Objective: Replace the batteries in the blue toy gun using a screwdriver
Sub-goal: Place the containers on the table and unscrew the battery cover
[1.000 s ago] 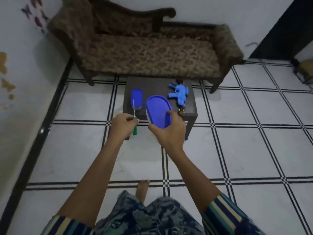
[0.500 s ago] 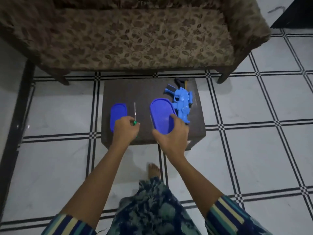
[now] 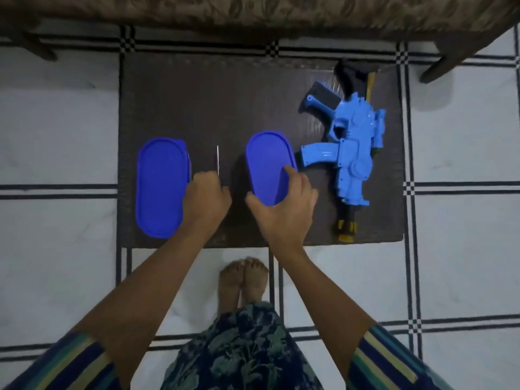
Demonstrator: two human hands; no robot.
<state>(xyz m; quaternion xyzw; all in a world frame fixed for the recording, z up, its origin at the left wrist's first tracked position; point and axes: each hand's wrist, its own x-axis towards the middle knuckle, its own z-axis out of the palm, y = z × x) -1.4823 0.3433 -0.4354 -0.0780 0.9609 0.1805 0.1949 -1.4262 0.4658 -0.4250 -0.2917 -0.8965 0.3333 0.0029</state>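
The blue toy gun (image 3: 353,147) lies flat on the right part of a low dark table (image 3: 213,97), its yellow-and-black muzzle toward me. My left hand (image 3: 206,198) is closed round a screwdriver (image 3: 217,160); only its thin metal shaft shows, pointing away from me. My right hand (image 3: 284,206) grips the near end of an oval box with a blue lid (image 3: 268,164) in the table's middle. A second blue-lidded oval box (image 3: 160,187) rests on the table's left part, beside my left hand.
A patterned sofa (image 3: 253,12) runs along the table's far side, with a leg (image 3: 441,61) at the right. A dark object with a yellowish strip (image 3: 354,74) lies behind the gun. White tiled floor surrounds the table; my bare feet (image 3: 243,280) stand at its near edge.
I have stepped up to the table and now look straight down on it. Both hands have come down over it, the right with the blue-lidded box, the left still holding the screwdriver.
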